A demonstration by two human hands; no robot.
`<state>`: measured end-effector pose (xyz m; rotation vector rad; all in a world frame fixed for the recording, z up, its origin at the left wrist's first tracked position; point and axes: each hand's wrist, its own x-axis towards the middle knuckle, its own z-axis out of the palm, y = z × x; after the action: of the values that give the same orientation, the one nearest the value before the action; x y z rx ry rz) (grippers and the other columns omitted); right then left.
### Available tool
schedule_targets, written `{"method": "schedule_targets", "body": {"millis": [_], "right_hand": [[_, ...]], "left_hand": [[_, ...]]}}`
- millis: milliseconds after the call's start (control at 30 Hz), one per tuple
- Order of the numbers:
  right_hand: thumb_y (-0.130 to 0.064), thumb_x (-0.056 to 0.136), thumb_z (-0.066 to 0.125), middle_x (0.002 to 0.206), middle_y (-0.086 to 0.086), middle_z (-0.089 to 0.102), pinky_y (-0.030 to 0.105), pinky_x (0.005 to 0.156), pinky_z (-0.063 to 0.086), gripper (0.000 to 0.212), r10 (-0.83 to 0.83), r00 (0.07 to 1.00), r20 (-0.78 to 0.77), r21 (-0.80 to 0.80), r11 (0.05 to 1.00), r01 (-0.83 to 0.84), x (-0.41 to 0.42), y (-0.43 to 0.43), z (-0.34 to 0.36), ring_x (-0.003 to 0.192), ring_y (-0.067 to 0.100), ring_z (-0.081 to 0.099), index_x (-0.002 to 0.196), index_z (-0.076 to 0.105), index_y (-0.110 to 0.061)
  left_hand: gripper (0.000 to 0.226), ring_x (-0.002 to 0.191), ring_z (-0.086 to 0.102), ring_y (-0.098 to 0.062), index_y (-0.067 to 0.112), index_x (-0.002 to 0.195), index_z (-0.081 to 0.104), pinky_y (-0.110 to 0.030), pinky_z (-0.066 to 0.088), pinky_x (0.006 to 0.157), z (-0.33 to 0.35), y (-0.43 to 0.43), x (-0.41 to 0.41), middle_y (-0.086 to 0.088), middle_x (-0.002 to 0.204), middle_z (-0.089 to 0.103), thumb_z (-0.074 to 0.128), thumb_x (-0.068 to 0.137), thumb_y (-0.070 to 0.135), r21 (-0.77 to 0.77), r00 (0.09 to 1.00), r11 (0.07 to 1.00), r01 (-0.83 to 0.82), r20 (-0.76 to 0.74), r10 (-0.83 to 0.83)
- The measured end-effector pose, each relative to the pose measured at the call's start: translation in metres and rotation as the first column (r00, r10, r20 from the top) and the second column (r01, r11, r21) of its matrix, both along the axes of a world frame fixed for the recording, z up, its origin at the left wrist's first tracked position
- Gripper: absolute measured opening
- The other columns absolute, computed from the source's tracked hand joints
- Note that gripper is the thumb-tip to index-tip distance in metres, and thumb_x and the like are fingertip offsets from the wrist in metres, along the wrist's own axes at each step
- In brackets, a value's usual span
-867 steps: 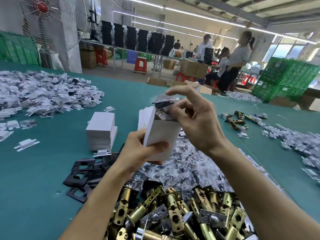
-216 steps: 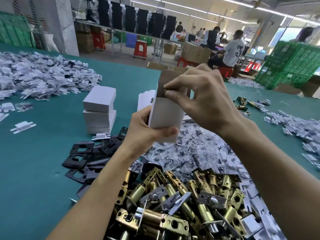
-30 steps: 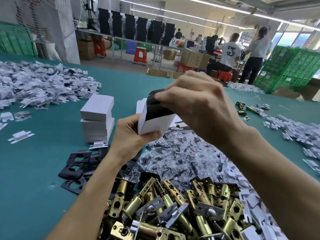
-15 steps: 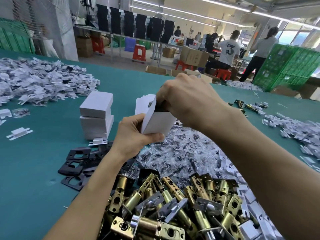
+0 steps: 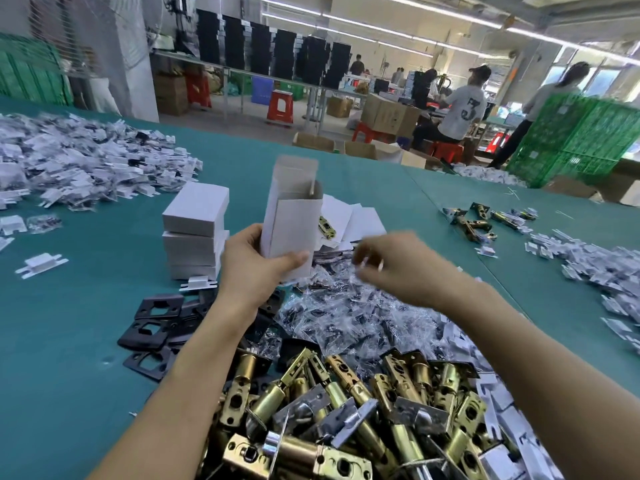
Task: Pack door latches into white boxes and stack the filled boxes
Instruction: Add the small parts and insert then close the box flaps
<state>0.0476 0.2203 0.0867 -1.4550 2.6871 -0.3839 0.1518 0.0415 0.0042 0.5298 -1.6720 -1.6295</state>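
My left hand [image 5: 252,261] grips the white box [image 5: 291,230] upright. My right hand [image 5: 391,261] has just left its mouth and blurs over the screw bags [image 5: 346,313], grasp unclear. The flap's still up, so it isn't ready for the stacked boxes [image 5: 195,230] just left of that hand.

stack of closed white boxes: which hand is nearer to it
Left. The left hand grips the open box right beside the stack; the right hand is farther right, above the clear bags.

Green crates [image 5: 571,140] stand beside a seated person [image 5: 462,114], red stool [image 5: 280,107] beyond the table [image 5: 69,323].
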Motion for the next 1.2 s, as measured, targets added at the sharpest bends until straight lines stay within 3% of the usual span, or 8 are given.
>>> {"method": "schedule_targets", "body": {"millis": [67, 167, 367, 467, 600, 800, 1067, 1200], "right_hand": [[-0.024, 0.091, 0.067, 0.120, -0.002, 0.066, 0.028, 0.093, 0.054, 0.034, 0.062, 0.989, 0.138, 0.287, 0.953, -0.099, 0.001, 0.001, -0.028, 0.098, 0.006, 0.062, 0.125, 0.060, -0.023], [-0.039, 0.088, 0.069, 0.142, -0.005, 0.051, 0.034, 0.112, 0.035, 0.060, 0.159, 0.984, 0.084, 0.409, 0.895, -0.180, 0.007, -0.004, -0.062, 0.128, 0.013, 0.047, 0.142, 0.046, -0.031], [-0.041, 0.087, 0.070, 0.120, -0.006, 0.060, 0.032, 0.105, 0.038, 0.033, 0.195, 0.977, -0.085, 0.313, 0.936, -0.160, 0.002, -0.005, -0.076, 0.117, 0.013, 0.048, 0.116, 0.063, -0.028], [-0.043, 0.086, 0.069, 0.130, -0.004, 0.058, 0.037, 0.111, 0.034, 0.051, 0.160, 0.985, -0.066, 0.339, 0.932, -0.129, 0.003, -0.005, -0.083, 0.124, 0.016, 0.048, 0.130, 0.051, -0.023], [-0.038, 0.091, 0.066, 0.119, -0.003, 0.062, 0.040, 0.106, 0.043, 0.035, 0.158, 0.979, -0.130, 0.299, 0.947, -0.113, 0.002, -0.005, -0.091, 0.115, 0.016, 0.053, 0.124, 0.061, -0.026], [-0.041, 0.094, 0.061, 0.112, -0.004, 0.060, 0.037, 0.098, 0.046, 0.022, 0.188, 0.951, -0.246, 0.178, 0.973, -0.146, -0.002, -0.002, -0.095, 0.104, 0.014, 0.051, 0.110, 0.068, -0.028], [-0.039, 0.091, 0.067, 0.120, -0.005, 0.059, 0.037, 0.098, 0.048, 0.030, 0.255, 0.946, -0.202, 0.245, 0.948, -0.203, -0.002, -0.005, -0.101, 0.108, 0.014, 0.052, 0.119, 0.064, -0.027], [-0.035, 0.090, 0.067, 0.114, -0.009, 0.055, 0.036, 0.102, 0.045, 0.018, 0.153, 0.985, -0.073, 0.099, 0.984, -0.146, 0.000, -0.004, -0.085, 0.109, 0.010, 0.050, 0.104, 0.060, -0.026]], "left_hand": [[0.044, 0.092, 0.070, -0.015, 0.019, 0.105, 0.067, -0.034, 0.060, 0.078, 0.001, 0.001, -0.001, 0.004, 0.099, 0.073, 0.090, 0.068, 0.010, 0.036, 1.000, 0.999, 0.001, 0.001, -0.001], [0.050, 0.097, 0.070, -0.017, 0.013, 0.117, 0.064, -0.041, 0.059, 0.087, 0.005, 0.004, 0.000, 0.000, 0.105, 0.073, 0.085, 0.073, 0.007, 0.160, 0.995, 0.984, 0.075, -0.070, -0.064], [0.039, 0.101, 0.071, -0.018, 0.026, 0.106, 0.068, -0.040, 0.057, 0.090, 0.004, 0.003, 0.001, 0.005, 0.102, 0.076, 0.086, 0.071, 0.024, 0.226, 0.975, 0.952, 0.207, -0.131, -0.181], [0.022, 0.100, 0.071, -0.019, 0.027, 0.101, 0.069, -0.037, 0.059, 0.086, 0.002, 0.006, -0.001, 0.007, 0.099, 0.077, 0.079, 0.082, 0.022, 0.166, 0.982, 0.970, 0.179, -0.086, -0.167], [0.031, 0.094, 0.072, -0.030, 0.018, 0.104, 0.070, -0.049, 0.062, 0.074, 0.000, 0.010, 0.001, -0.003, 0.099, 0.076, 0.080, 0.075, 0.026, 0.095, 0.968, 0.965, 0.246, -0.082, -0.238], [0.035, 0.082, 0.074, -0.028, 0.017, 0.101, 0.071, -0.044, 0.063, 0.064, 0.001, 0.013, 0.004, -0.005, 0.093, 0.076, 0.080, 0.068, 0.028, -0.001, 0.964, 0.968, 0.250, -0.093, -0.249], [0.034, 0.077, 0.073, -0.033, 0.012, 0.101, 0.072, -0.051, 0.062, 0.061, 0.004, 0.015, 0.006, -0.012, 0.093, 0.075, 0.081, 0.070, 0.022, 0.001, 0.958, 0.973, 0.232, -0.173, -0.228], [0.032, 0.084, 0.075, -0.023, 0.018, 0.096, 0.074, -0.036, 0.062, 0.061, 0.005, 0.013, 0.005, -0.003, 0.092, 0.078, 0.083, 0.066, 0.025, 0.014, 0.963, 0.976, 0.219, -0.166, -0.214]]}}
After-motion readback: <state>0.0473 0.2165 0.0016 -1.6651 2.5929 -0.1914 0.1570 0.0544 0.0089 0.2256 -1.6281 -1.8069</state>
